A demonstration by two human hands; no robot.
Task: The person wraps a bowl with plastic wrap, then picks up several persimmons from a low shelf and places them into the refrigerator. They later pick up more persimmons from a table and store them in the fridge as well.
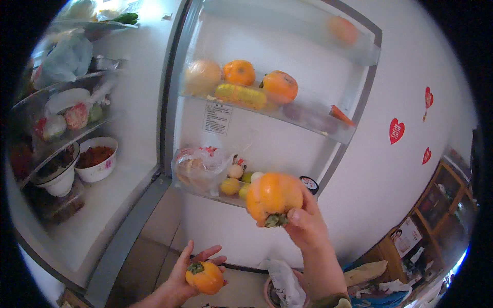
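My right hand (308, 219) grips a large orange persimmon (275, 194), its green calyx turned downward, in front of the lower door shelf. Lower and to the left, my left hand (181, 273) cradles a smaller persimmon (206, 278) on the palm, its fingers partly spread. Behind them stands the open refrigerator door. On its middle shelf (319, 131) two more persimmons show, one near the centre (239, 73) and one to its right (280, 86). Beside them are a bagged round fruit (203, 76) and a yellow wrapped item (240, 96). An orange round item (342, 30) sits blurred behind the top shelf.
The lower door shelf holds a plastic bag (202, 169), eggs and small yellow-green fruits (230, 186), and a black-rimmed jar (309, 184). Inside the fridge at left are bowls (96, 158) and bagged produce (77, 115). A bag-lined bin (285, 287) stands on the floor below.
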